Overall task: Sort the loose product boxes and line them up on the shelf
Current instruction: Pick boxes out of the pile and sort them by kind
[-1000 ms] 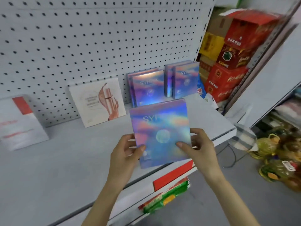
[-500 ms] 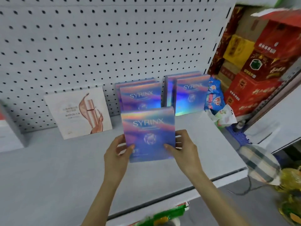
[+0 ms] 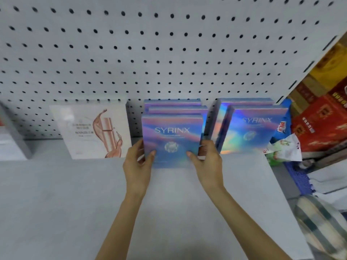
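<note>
- Nearest, at 6 o'clock, two bare forearms reached up over the grey shelf [image 3: 65,203].
- The left hand [image 3: 138,164] pinched the left edge of the front SYRINX box [image 3: 171,136]. Its thumb lay on the printed face and the other fingers were curled behind.
- The right hand [image 3: 206,162] pinched the right edge in the same way, thumb on the face and fingers round the side.
- This box stood upright near the middle of the view, with its face toward the camera. Its lower edge was at the shelf surface, but the blur did not let me tell whether it rested there.
- Just behind it, at 12 o'clock, two matching boxes [image 3: 174,107] stood upright in a file close to the pegboard [image 3: 150,53].
- At 3 o'clock from the held box, a second pair of SYRINX boxes [image 3: 257,132] stood upright, with a narrow gap between the groups.
- At 9 o'clock, a white box with a pink swirl [image 3: 90,132] leaned back on the pegboard.
- Farther at 3 o'clock, past the shelf end, were snack packets [image 3: 283,149] and red cartons [image 3: 323,126].
</note>
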`<control>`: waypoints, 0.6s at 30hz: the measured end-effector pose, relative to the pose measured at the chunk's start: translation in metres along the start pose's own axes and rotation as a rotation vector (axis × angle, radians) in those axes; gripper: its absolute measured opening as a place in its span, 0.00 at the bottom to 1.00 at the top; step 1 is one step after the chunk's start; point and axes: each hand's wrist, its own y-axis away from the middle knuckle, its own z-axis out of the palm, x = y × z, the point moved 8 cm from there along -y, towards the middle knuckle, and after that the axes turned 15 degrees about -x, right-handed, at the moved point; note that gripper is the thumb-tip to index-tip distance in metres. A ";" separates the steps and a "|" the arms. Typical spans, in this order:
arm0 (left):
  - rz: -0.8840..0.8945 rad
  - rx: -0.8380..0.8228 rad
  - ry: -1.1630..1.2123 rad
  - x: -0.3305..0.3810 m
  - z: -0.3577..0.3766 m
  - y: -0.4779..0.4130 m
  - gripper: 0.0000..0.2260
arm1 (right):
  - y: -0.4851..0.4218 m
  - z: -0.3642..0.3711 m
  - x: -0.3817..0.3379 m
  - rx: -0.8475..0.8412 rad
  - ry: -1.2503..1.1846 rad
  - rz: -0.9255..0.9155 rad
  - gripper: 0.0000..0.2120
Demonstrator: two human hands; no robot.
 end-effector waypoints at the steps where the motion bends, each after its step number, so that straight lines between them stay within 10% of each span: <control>1: -0.003 0.004 0.004 0.000 0.001 -0.001 0.19 | -0.001 -0.001 0.001 0.006 -0.011 -0.002 0.15; 11: -0.067 -0.107 -0.097 0.000 0.010 -0.004 0.15 | -0.012 0.002 0.027 -0.149 0.029 0.242 0.15; 18: -0.006 -0.140 -0.167 0.019 -0.018 0.070 0.26 | 0.059 0.005 0.005 -0.161 -0.049 0.056 0.17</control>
